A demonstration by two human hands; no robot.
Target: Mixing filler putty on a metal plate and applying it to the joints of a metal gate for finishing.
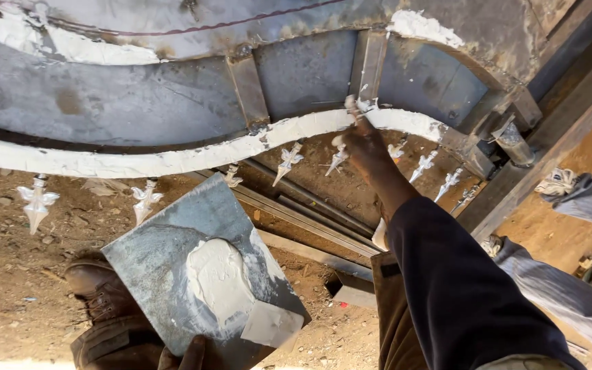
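Worker's right hand (364, 147) closes on small spreading tool (352, 108), pressing white filler (173, 161) along curved gate rail (447, 133). Below rail, left hand (190, 355) grips metal plate (166, 253) loaded with filler dab (219, 277). Best kept thin, even, tool angled flat against rail.

Outdoor metalwork yard: welded steel gate (173, 75), dirt ground (8, 288).

Bare dirt ground (8, 294) fills the lower left of the frame, strewn with small stones. Steel bars (296, 205) lie on it at centre, beside a brown boot (101, 291) standing lower left.
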